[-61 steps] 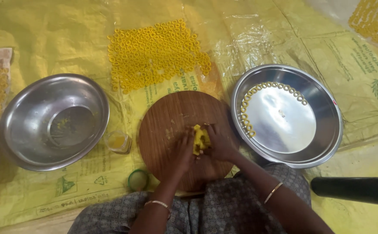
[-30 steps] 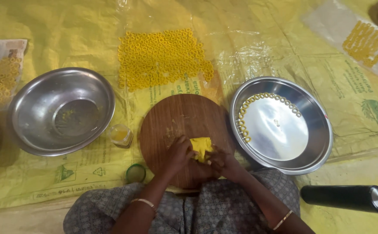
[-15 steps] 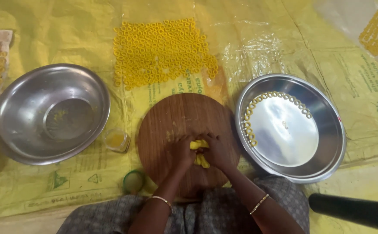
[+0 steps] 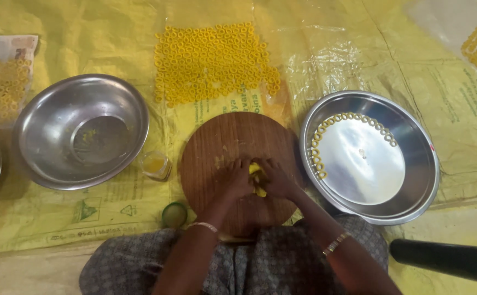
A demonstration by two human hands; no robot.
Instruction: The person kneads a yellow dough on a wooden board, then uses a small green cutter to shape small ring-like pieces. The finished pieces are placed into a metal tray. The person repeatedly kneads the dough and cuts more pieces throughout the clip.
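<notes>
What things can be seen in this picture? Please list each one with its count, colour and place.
Round board: one, brown wood, centre, under both hands.
Dough piece: one, yellow, between the hands on the board.
Dough rings on sheet: many, yellow, spread beyond the board.
Right pan: one, steel, right of the board; yellow rings line its upper-left inner edge.
Left bowl: one, steel, left of the board.
Small jar: one, clear with yellow content, between bowl and board.
Lid: one, green, near the board's lower left.
Black cylinder: one, lower right.
Ground sheets: yellow plastic, under everything.
Left hand: on the dough, bangle at wrist.
Right hand: on the dough, bangle at wrist.
</notes>
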